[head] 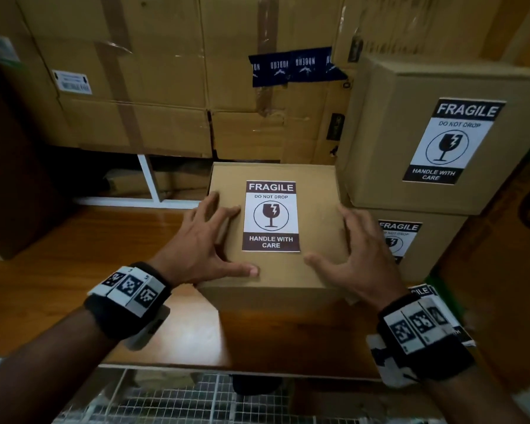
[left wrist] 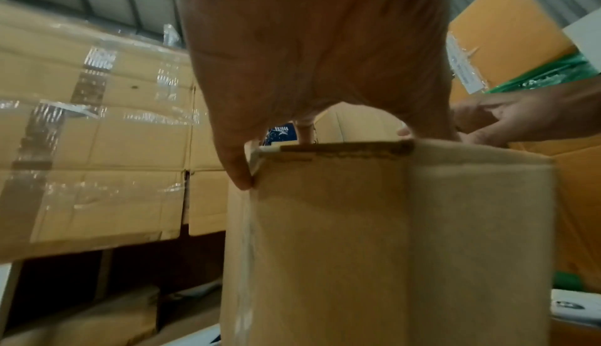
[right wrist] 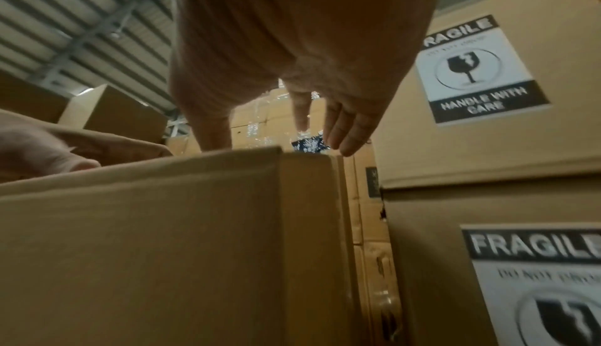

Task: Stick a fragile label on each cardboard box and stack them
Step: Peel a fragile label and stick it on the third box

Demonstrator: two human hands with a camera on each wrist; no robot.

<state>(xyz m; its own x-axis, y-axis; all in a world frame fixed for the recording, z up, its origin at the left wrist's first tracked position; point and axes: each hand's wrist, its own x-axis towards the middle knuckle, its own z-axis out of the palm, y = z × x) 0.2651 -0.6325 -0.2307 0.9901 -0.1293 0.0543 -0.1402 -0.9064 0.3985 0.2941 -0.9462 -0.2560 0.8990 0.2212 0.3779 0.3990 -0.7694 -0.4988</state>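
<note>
Counts only. Small cardboard boxes: three. One on the wooden table [head: 58, 270] between the hands [head: 318, 209], one stacked top right [head: 389, 142], one under it [head: 441, 240]. Fragile labels stuck on boxes: three, one per box: centre [head: 271, 215], upper right [head: 453, 140], lower right [head: 398, 240]. Loose labels beside the right wrist [head: 423, 291]: a small pile, count unclear. Hands: two, left hand [head: 205, 243] and right hand [head: 358, 255]. Wristbands with markers: two [head: 129, 289] [head: 416, 325]. Big taped cartons behind [head: 153, 71]: several, exact number not clear. Blue tape strip: one [head: 294, 65]. Barcode sticker: one [head: 72, 82].
</note>
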